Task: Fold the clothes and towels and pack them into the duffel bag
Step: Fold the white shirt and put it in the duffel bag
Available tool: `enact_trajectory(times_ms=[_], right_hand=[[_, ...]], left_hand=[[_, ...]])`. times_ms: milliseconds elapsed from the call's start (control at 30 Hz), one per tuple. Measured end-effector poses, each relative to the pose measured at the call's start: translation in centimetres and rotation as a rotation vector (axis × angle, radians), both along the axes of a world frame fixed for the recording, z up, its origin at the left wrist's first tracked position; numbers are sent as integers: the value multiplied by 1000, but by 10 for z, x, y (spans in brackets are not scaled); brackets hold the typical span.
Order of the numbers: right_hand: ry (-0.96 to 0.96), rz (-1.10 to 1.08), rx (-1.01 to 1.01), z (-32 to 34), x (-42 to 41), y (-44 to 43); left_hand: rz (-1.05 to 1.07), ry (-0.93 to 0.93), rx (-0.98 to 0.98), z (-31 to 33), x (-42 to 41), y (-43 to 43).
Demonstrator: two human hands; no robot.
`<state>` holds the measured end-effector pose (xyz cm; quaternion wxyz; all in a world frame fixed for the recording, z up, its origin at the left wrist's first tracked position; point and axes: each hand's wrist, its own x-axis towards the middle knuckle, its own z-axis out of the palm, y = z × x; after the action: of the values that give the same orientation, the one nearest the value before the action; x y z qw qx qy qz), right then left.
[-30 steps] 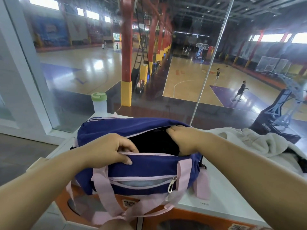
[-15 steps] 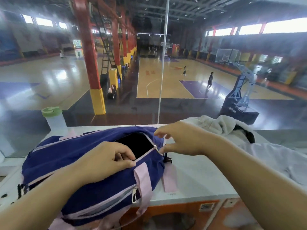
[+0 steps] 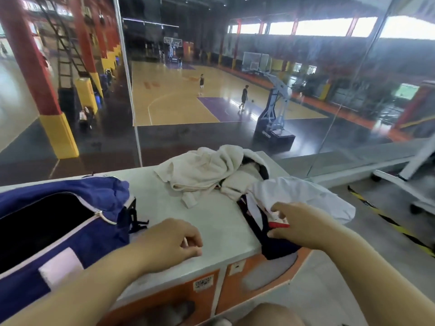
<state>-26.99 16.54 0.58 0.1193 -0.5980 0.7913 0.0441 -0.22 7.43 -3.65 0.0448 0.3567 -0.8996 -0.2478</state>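
Note:
The blue duffel bag [image 3: 103, 234] with pink trim lies unzipped at the left of the white tabletop [image 3: 200, 215], its dark inside showing. My left hand [image 3: 171, 243] hovers over the table just right of the bag, fingers loosely curled and holding nothing. My right hand [image 3: 299, 227] pinches a white garment with red and navy trim [image 3: 303, 196] at the table's right edge. Behind it a cream towel [image 3: 202, 170] lies crumpled with other light clothes.
A glass wall [image 3: 211, 102] stands right behind the table, with a basketball court beyond it. Orange cabinet fronts [image 3: 202, 285] sit under the tabletop. On the floor at the right are a white wheeled frame [image 3: 404, 184] and yellow-black tape [image 3: 388, 222].
Both hands have left the bag's opening. My right hand moved right and took hold of the white garment; my left hand moved to the table beside the bag. The view turned right.

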Motion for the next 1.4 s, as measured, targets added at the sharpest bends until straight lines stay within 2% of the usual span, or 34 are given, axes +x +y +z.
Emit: enact_trajectory(times_ms=[100,233,433,600,700,800,867,967,1067,1200,1300,1400], right_hand=[[31,-136,-91,-12,-27,5],[19,-203,-180,-37,-40,-2],[31,-251,-58,-86,-26,-35],[187,-190,8,-100,-25,-46],[198,-114,-52,-98,-41,-41],[190,-15,-79,-94,-59,-31],[118,51,-115,-90,-73,-24],[-9,94,-168,-81,-93,-10],[-75,106,-180,-75,-101,-1],[68,-26,-187,-79,-85,4],[245,-170,-213,-85,-57,10],[295,-139,-301,-96,-43,18]], left_hand=[[-44,-43,-4,-16,-37,-7],[-110,-73,-60,-32,-84,-18],[-173,-37,-236,-44,-137,-43],[-235,70,-364,-53,-159,-68],[-293,-29,-318,-55,-173,-77],[-419,-122,-369,-55,-188,-80],[-508,-194,-413,-60,-199,-78],[-560,-58,-440,-69,-210,-71],[-572,62,-553,-75,-218,-64],[-490,122,-672,-67,-226,-54],[-481,93,-581,-59,-224,-50],[-425,69,-490,-50,-219,-38]])
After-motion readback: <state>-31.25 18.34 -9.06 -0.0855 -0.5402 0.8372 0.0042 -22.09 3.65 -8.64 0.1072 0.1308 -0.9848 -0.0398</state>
